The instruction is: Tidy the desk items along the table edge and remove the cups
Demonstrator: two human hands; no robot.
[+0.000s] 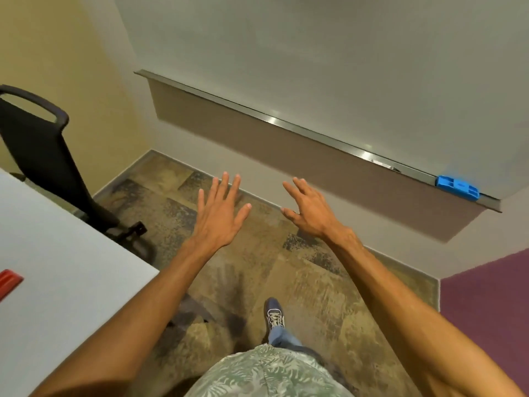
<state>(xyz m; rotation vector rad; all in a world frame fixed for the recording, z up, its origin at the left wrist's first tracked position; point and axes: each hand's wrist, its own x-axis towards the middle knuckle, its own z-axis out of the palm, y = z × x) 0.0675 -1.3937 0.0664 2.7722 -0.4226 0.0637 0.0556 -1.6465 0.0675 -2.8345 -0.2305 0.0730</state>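
My left hand [219, 213] and my right hand [307, 212] are both stretched out in front of me above the carpet, fingers spread, holding nothing. The grey table [57, 270] fills the lower left, with its corner near my left forearm. A red object [8, 283] lies on the table at the left edge of the view, mostly cut off. No cups are in view.
A black office chair [48, 156] stands beyond the table at the left. A whiteboard [343, 67] hangs on the wall ahead, with a blue eraser [457, 187] on its tray [315, 131] at the right. A purple wall [486, 310] is at the right. My shoe [274, 313] is on the carpet.
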